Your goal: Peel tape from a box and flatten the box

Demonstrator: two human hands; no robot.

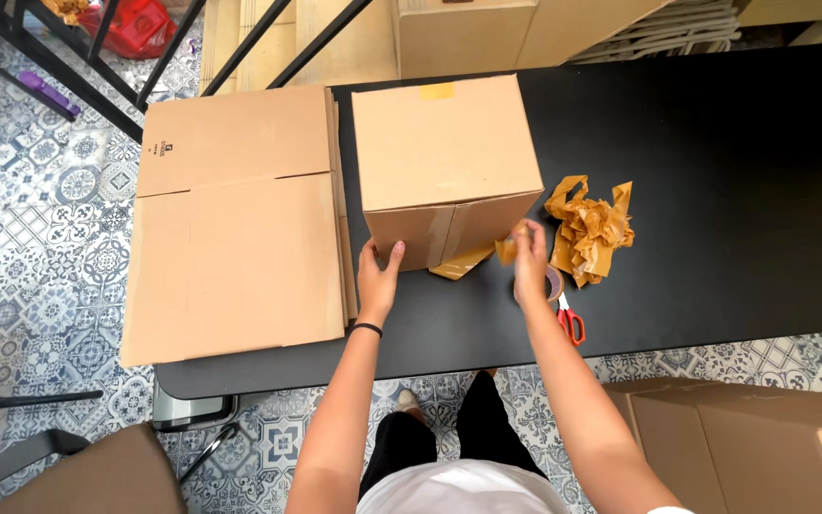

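A closed cardboard box [444, 162] stood upright on the black table [734, 190], near its front-left part. The left hand [378, 276] was laid flat against the box's near face at the lower left corner, fingers together and extended, thumb spread to the side. A dark band [366, 329] circled that wrist. The right hand [529, 266] was just off the box's lower right corner, its fingertips pinching a strip of brown tape [506, 247] that ran from the box's bottom edge; a loose length of the same tape [461, 263] lay on the table under that edge. Whether the remaining fingers were curled could not be told.

A crumpled heap of used brown tape [590, 228] lay just right of the right hand. Red-handled scissors [570, 322] lay near the table's front edge, partly hidden by the right wrist. A stack of flattened cardboard sheets [235, 224] rested on the table's left end, overhanging it, touching or just beside the box. Another cardboard box [744, 443] stood on the patterned tile floor [40, 209] at lower right.
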